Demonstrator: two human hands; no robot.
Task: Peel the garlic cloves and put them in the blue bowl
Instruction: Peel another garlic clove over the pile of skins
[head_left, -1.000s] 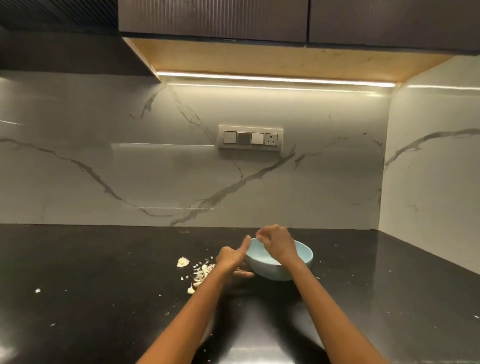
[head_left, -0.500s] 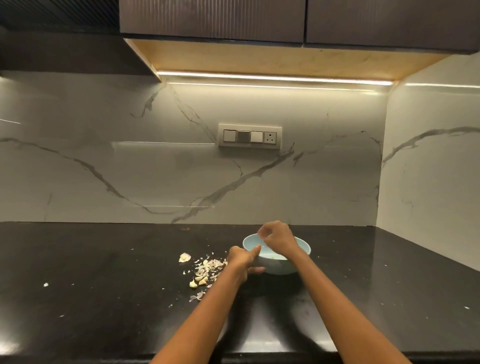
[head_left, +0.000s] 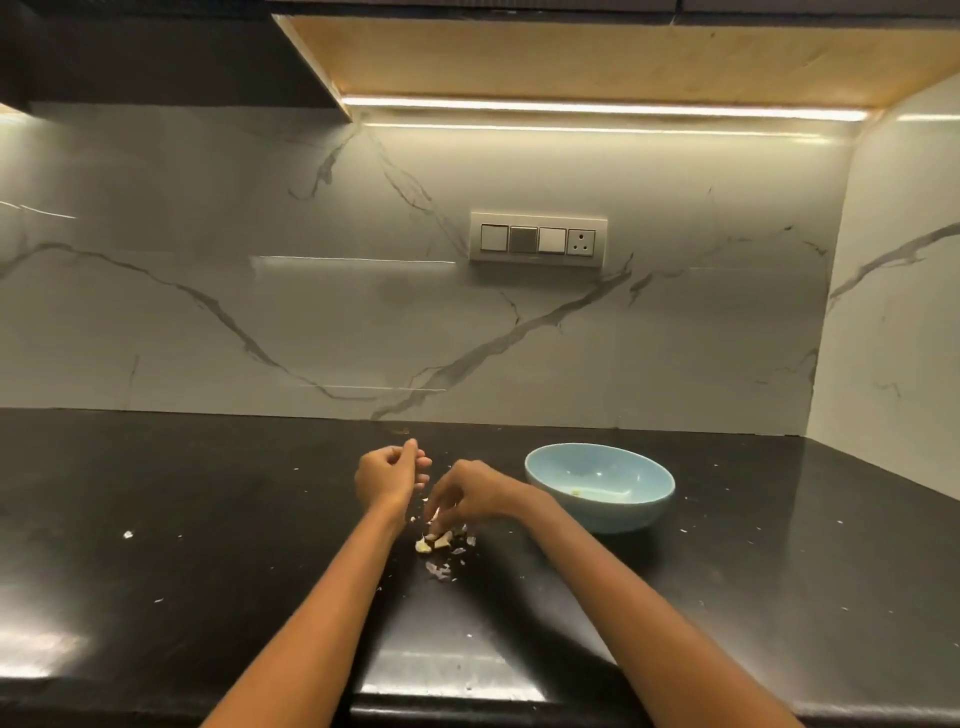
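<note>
The blue bowl (head_left: 613, 514) stands on the black counter, right of centre, with a few small pale bits on its bottom. Left of it lies a small heap of garlic cloves and peel (head_left: 435, 543). My right hand (head_left: 475, 493) reaches down onto the top of this heap, its fingertips pinching a pale garlic clove (head_left: 435, 514). My left hand (head_left: 389, 478) hovers just left of the right hand, above the counter, fingers loosely curled with nothing visible in them.
Bits of garlic skin (head_left: 439, 570) are scattered over the black counter (head_left: 208, 519). A marble backsplash with a switch plate (head_left: 537, 240) rises behind, a side wall closes the right end, and the counter's front edge runs along the bottom.
My right hand has left the bowl and come down to the left onto the garlic heap. My left hand has lifted slightly. The view has shifted, so the bowl now sits further right.
</note>
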